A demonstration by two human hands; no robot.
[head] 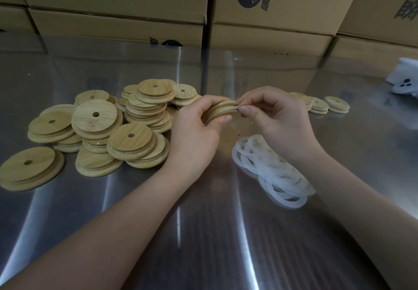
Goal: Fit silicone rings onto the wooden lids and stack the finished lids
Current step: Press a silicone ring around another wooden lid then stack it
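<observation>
Wooden round lid (226, 106) gripped in left hand (196, 135); right hand (273, 117) pinches translucent silicone ring (216, 115) onto its edge. Few seemingly finished lids (319, 106) far right; big pile of bare wooden lids (126, 126) left to do.

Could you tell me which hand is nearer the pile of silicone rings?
Right. The right hand is just behind the silicone ring pile; the left hand sits farther left.
</observation>
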